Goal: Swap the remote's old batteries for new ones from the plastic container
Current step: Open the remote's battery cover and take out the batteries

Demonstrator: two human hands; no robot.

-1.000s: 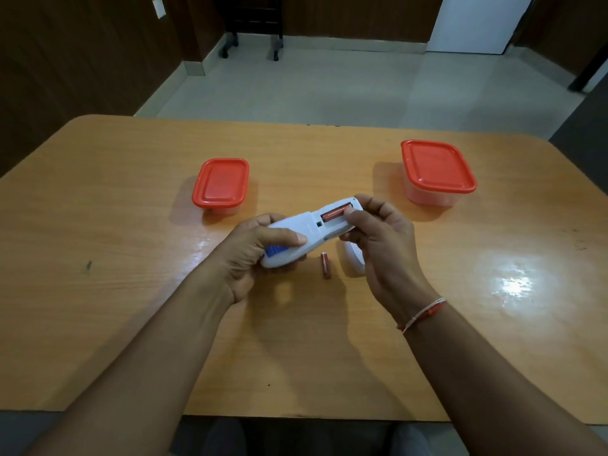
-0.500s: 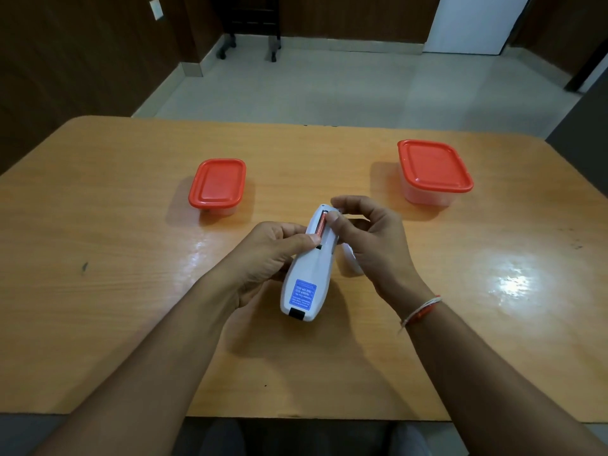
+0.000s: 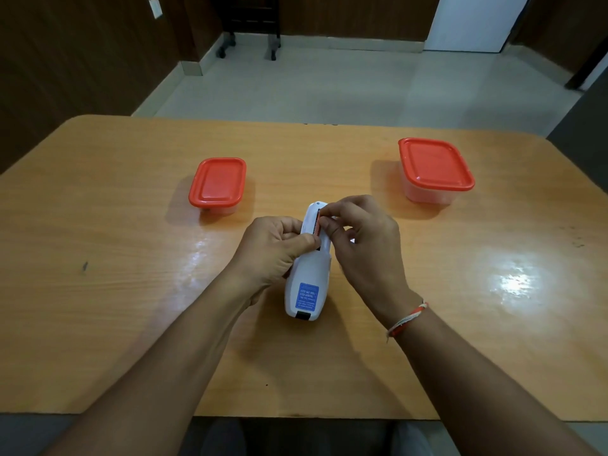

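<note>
Remote [image 3: 307, 284] face-down over the table [image 3: 115, 291], back side up, blue label near the end toward the person; battery bay at the far end stands open, cover off.

Left hand [image 3: 273, 255] wraps the remote's body from the left, thumb across the back just below the bay; firm hold, fingers closed around the casing.

Right hand [image 3: 358, 245] over the bay from the right; fingertips [image 3: 324, 222] pinched narrow on the battery [image 3: 316, 225], a thin reddish strip seen lying in the bay along its left wall; whether it is already lifting or only being picked at, cannot tell.

A small white sliver shows between the right fingers, likely the cover lying on the table beneath; too hidden to be sure. Any battery already out is not visible; the hands cover that patch of table.

Two containers with red lids, both shut: left container [image 3: 217, 185] beyond the left hand, well apart from it; right container [image 3: 434, 172] further off to the right, taller. Which holds the new cells cannot be read from here; walls cloudy, contents not visible.

Progress, as judged: early-to-middle; bay opened, old-cell removal in hand, at least one old cell in the bay. Left to do: clear the bay, open a container, take new cells, seat them with correct polarity, refit the cover.

Risk: the cell may spring out and roll on the glossy top.
</note>
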